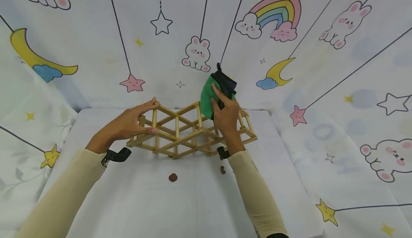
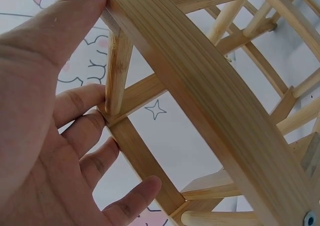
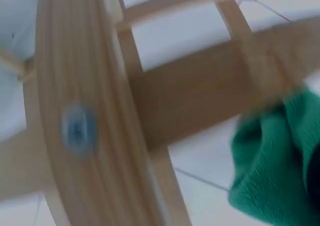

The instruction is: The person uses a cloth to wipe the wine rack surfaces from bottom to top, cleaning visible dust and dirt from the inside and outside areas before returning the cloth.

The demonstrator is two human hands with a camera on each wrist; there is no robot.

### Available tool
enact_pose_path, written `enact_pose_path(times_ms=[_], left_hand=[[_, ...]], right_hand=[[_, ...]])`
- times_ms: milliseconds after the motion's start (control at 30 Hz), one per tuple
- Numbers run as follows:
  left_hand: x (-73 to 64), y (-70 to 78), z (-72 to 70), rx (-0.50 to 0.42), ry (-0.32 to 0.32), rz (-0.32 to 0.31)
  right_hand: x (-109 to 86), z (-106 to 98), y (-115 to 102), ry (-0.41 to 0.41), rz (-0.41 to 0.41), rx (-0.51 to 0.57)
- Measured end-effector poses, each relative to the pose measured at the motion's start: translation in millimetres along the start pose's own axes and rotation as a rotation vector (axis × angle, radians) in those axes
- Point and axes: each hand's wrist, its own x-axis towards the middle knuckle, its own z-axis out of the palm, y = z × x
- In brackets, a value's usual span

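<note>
A folding wooden lattice rack, made of crossed slats and round dowels, stands stretched out on the white table. My left hand holds its left end, thumb on one slat and fingertips against the bars across from it, as the left wrist view shows. A green and black cloth is bunched in my right hand, over the right half of the rack. In the blurred right wrist view the green cloth is up against a flat slat, while the hand itself is out of sight.
A round brown piece lies on the table in front of the rack. Another small brown piece is near the right wrist. Behind and at both sides hangs a white sheet printed with rabbits, stars and moons.
</note>
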Motion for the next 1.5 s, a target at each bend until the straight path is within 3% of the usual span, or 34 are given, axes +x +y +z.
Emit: enact_pose_path(times_ms=[67, 133, 233, 333, 467, 533, 633, 733, 800, 867, 967, 1067, 1167, 1267, 1333, 1400, 1500], left_hand=[[1.4, 0.7, 0.2, 0.0, -0.006, 0.007], [2.5, 1.6, 0.2, 0.001, -0.004, 0.009], [2.5, 2.5, -0.3, -0.011, 0.011, -0.003], [2.1, 2.7, -0.8, -0.016, 0.018, -0.01], [2.5, 2.0, -0.7, -0.015, 0.013, 0.0], [2.8, 2.0, -0.4, -0.011, 0.007, 0.006], [2.9, 3.1, -0.5, -0.011, 0.002, 0.007], [2.7, 3.8, -1.0, -0.012, 0.007, -0.002], [1.8, 3.6, -1.6, -0.012, 0.01, -0.008], [1.3, 2.5, -0.9, -0.017, 0.015, -0.016], [1.4, 1.1, 0.3, -0.017, 0.011, -0.012], [1.0, 0.8, 1.0, -0.023, 0.009, -0.008], [0.6, -0.4, 1.3, -0.022, 0.007, -0.008], [0.0, -1.5, 1.0, -0.016, 0.007, -0.009], [0.0, -2.2, 0.9, -0.011, 0.011, -0.011], [-0.3, -2.4, 0.6, -0.014, 0.019, -0.016], [-0.1, -3.1, 1.3, -0.017, 0.02, -0.017]], right_hand=[[0.0, 2.4, -0.1, 0.1, 0.016, 0.044], [0.5, 3.9, -0.3, 0.127, 0.036, 0.076], [0.2, 7.9, 1.9, 0.017, 0.057, 0.041], [-1.8, 10.2, 2.6, -0.113, 0.104, -0.109], [-1.4, 7.2, 3.5, -0.185, 0.184, -0.376], [0.0, 3.4, 3.6, -0.181, 0.207, -0.424], [1.0, 0.1, 3.0, -0.057, 0.166, -0.246], [0.6, 3.9, -0.9, 0.05, 0.051, -0.014], [-0.9, 9.4, -2.8, 0.009, -0.017, -0.025], [-1.2, 12.4, -3.1, -0.087, -0.022, -0.146], [0.5, 9.3, -2.6, -0.247, 0.023, -0.398], [4.1, 2.0, -2.0, -0.337, 0.097, -0.533], [4.5, -1.1, -0.9, -0.28, 0.092, -0.488], [1.7, 0.8, -3.0, -0.165, 0.046, -0.251], [-0.5, 3.4, -4.4, -0.158, 0.03, -0.161], [-1.3, 3.8, -5.1, -0.217, 0.068, -0.182], [0.0, -1.3, -2.2, -0.339, 0.147, -0.399]])
